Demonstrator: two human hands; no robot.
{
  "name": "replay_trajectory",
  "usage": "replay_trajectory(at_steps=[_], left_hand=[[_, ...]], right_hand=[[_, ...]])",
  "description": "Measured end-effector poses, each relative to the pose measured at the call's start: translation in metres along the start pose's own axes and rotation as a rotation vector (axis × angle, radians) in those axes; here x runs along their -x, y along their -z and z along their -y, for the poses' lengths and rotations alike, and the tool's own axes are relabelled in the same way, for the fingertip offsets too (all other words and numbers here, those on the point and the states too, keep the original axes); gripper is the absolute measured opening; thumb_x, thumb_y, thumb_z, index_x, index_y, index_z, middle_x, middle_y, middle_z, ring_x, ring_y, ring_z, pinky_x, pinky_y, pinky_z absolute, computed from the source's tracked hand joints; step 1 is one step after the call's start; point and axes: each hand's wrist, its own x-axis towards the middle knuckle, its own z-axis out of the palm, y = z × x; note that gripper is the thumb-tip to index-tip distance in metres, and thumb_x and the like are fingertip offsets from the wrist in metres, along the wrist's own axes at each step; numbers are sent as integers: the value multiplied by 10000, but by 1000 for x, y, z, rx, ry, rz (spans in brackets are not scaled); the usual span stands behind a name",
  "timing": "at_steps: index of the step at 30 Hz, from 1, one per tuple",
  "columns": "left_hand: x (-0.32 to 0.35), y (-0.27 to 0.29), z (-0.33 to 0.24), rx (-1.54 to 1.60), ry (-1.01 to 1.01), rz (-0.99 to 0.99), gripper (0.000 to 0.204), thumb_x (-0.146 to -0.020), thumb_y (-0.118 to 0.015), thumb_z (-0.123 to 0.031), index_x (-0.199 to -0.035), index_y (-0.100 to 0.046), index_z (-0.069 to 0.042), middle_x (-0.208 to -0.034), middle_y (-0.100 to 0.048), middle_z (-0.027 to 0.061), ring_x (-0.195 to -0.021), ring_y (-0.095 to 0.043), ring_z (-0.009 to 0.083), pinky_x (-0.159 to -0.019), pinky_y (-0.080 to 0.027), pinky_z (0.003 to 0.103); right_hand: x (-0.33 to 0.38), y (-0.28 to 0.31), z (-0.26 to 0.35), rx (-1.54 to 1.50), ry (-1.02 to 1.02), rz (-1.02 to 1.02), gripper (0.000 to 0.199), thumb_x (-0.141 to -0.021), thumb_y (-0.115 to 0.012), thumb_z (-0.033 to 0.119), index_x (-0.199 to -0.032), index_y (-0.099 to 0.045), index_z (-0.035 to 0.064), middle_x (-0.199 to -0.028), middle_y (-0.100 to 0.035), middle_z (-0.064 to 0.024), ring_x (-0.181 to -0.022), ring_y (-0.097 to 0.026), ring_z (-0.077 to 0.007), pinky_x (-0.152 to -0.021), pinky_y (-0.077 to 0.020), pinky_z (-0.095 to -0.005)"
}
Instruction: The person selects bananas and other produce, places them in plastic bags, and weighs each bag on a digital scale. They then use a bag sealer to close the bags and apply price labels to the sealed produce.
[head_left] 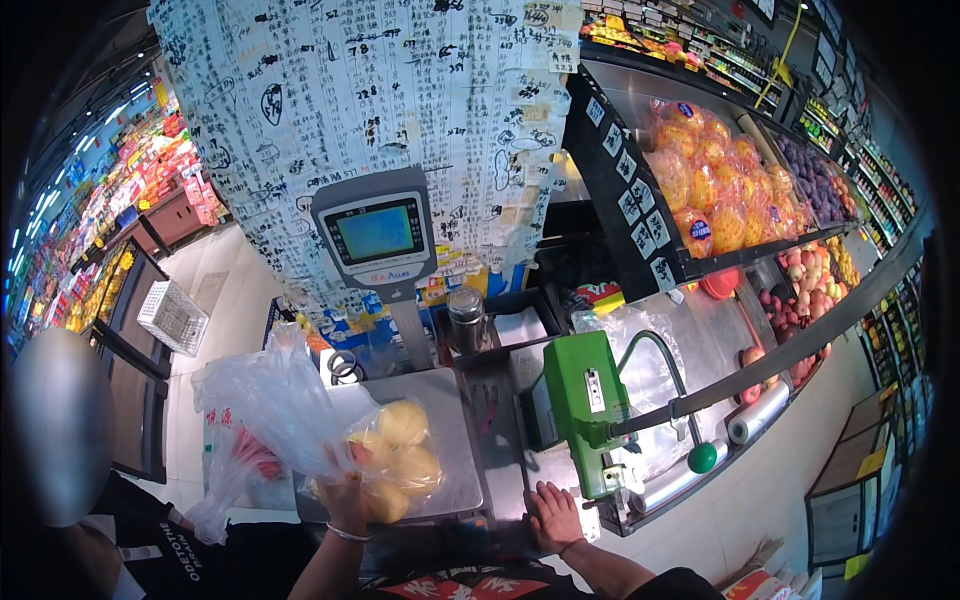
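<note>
My left hand [346, 498], a white bangle at its wrist, grips a clear plastic bag [285, 400] of round yellow fruit [405, 465]. The fruit rests on the metal pan of a scale [458, 440], and the bag's loose upper part spreads to the left. Behind the pan the scale's grey display head [376, 235] stands on a post. My right hand [556, 516] lies palm down with fingers spread on the counter edge, empty. Just beyond it is a green bench machine [585, 415] with a curved lever ending in a green knob [703, 458].
At left stands a person in dark clothes [215, 560], near a second bag [245, 465] with something red inside. A steel flask [467, 318] stands behind the scale. Wrapped fruit [715, 180] fills a raised bin at right. A grey bar [790, 345] crosses there above plastic film rolls [760, 412].
</note>
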Motion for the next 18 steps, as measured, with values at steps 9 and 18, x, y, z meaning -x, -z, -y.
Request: replay_trajectory(at_steps=[9,18], left_hand=[[4,-4,-11,-65,187,-203,142,-854,-661,-120,-952,-607,-32,-869,-612,57,-839,-585,171,-854,-465,336],[1,4,3,128,182,-202,224,-947,-531,-252,-862,-583,-52,-786,-605,63,-785,-576,177,-885,-446,361]], right_hand=[[1,-1,-1,-6,-9,19,578,-799,-636,257,-1320,-466,75,-1431,-403,-137,-1338,-351,-317,-1098,-264,-488],[1,-1,-2,12,11,1,567,-800,-634,262,-1310,-473,73,-1428,-407,-137,-1339,-353,-314,-1095,-271,-488]])
